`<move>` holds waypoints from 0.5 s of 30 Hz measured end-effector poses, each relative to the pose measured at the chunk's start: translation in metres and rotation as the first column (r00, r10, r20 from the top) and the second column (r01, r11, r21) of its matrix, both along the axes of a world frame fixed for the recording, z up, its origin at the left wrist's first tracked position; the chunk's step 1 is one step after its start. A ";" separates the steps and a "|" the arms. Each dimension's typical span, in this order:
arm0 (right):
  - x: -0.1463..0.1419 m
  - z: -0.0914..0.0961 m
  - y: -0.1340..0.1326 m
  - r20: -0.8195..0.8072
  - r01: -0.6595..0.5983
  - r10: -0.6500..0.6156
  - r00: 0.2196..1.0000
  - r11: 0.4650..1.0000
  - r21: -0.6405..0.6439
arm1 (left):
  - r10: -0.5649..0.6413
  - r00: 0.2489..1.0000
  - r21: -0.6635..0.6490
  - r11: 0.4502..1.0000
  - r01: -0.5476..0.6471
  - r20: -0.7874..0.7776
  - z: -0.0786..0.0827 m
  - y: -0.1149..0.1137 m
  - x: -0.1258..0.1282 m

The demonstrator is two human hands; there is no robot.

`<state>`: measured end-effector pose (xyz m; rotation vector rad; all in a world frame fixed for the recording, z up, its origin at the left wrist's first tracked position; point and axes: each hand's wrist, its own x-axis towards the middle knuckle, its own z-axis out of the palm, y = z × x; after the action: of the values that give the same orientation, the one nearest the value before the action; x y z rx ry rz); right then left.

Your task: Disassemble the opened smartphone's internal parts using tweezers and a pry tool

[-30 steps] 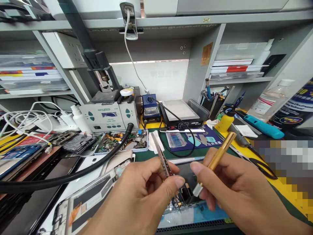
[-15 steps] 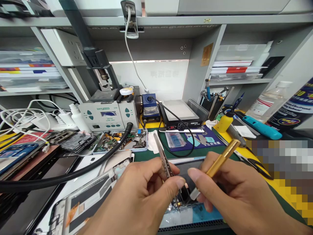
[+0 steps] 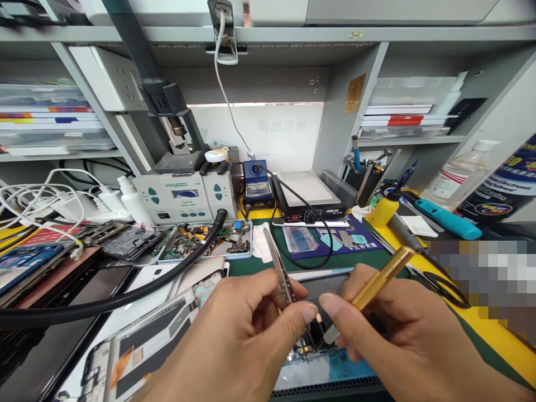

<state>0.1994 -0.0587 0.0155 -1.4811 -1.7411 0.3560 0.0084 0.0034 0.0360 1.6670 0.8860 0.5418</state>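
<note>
My left hand [image 3: 251,329] is closed on a pair of metal tweezers [image 3: 283,277], whose tips point down at small parts near the lower edge of an opened phone [image 3: 314,336]. Between the thumb and fingers of my right hand [image 3: 389,318] is a gold-coloured handle [image 3: 383,277] with a flat, pale blade [image 3: 331,334] at its lower end. That blade sits just right of the tweezers, over the phone's dark interior; whether it touches is unclear. Both hands cover much of the phone. Under it shows a blue and clear surface [image 3: 347,365].
Phone frames [image 3: 146,340] and stacked phones crowd the left side. A thick black hose [image 3: 167,285] crosses them. Behind stand a tray of circuit boards [image 3: 247,248], a rework station [image 3: 180,195] and a heating plate [image 3: 307,190]. Black-handled scissors [image 3: 448,289] and a yellow bottle [image 3: 383,209] lie right.
My right hand has tilted the gold-handled tool slightly further over to the right, and its blade has shifted a little left. My left hand and the tweezers stay in place.
</note>
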 end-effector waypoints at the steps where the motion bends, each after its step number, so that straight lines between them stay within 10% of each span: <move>1: 0.000 0.000 0.000 0.005 -0.002 0.002 1.000 1.000 0.000 | -0.002 1.000 -0.002 1.000 0.002 0.001 0.000 0.000 -0.001; 15: 0.000 0.000 -0.002 0.027 -0.036 0.036 0.999 0.999 0.024 | -0.007 1.000 -0.004 1.000 0.007 -0.011 0.000 0.001 -0.003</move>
<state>0.1997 -0.0604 0.0154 -1.4451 -1.7893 0.3340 0.0055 0.0046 0.0362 1.6708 0.8881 0.5262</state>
